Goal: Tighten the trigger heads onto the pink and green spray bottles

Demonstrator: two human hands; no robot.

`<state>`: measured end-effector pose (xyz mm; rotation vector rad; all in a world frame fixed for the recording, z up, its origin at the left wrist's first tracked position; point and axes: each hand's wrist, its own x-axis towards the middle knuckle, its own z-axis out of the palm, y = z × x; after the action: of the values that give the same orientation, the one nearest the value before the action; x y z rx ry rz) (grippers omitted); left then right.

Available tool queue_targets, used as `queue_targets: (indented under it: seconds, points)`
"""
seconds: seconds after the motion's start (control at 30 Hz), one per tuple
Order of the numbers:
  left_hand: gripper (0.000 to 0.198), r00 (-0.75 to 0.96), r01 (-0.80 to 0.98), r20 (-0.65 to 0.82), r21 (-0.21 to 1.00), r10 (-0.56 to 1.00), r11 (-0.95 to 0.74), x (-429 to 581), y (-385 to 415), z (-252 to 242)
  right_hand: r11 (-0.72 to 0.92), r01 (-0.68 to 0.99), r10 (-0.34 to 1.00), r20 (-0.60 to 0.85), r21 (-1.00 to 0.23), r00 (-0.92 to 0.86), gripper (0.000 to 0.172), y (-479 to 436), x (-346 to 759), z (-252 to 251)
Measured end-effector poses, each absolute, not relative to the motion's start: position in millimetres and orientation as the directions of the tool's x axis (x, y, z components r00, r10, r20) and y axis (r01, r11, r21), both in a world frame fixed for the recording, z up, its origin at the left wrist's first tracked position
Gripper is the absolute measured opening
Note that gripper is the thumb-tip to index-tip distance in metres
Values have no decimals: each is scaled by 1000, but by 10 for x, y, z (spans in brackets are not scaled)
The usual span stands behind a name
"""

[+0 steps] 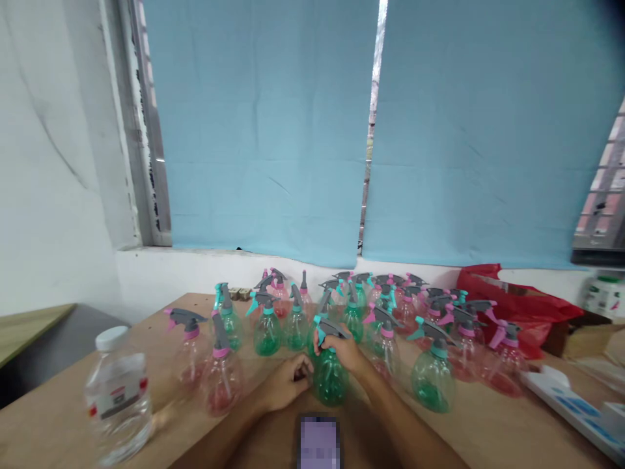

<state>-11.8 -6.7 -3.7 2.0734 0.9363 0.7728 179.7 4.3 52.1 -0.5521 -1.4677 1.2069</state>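
A green spray bottle (331, 383) with a grey and turquoise trigger head stands upright on the table in front of me. My right hand (343, 346) is wrapped around its head and neck. Just left of this bottle, my left hand (288, 382) is low with its fingers curled in; anything inside them is hidden. Another green spray bottle (433, 381) stands to the right of my right arm. To the left of my left hand are a pink spray bottle (222, 387) and a second pink spray bottle (191, 361). Liquid is hard to make out in them.
Several more pink and green spray bottles crowd the table (166, 371) toward the wall. A clear water bottle (120, 404) is at front left, a phone (319, 443) at the near edge. On the right are a red plastic bag (517, 299) and a white device (573, 407).
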Motion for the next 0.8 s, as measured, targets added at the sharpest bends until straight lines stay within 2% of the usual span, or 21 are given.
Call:
queue_targets:
  seconds: [0.3,0.67,0.8]
  points:
    - [6,566,399,227,766,793,-504,-113,-69,-34,472,-149,835,495,-869,-239,34,14,1812,576]
    - [9,565,424,205,759,799,-494,-109,-111,2,388,-226,866,437,-894,-244,16,81,1796,501]
    - [10,563,431,210,751,800,-500,-110,-101,-6,435,-166,848,465,-885,-255,16,61,1827,537]
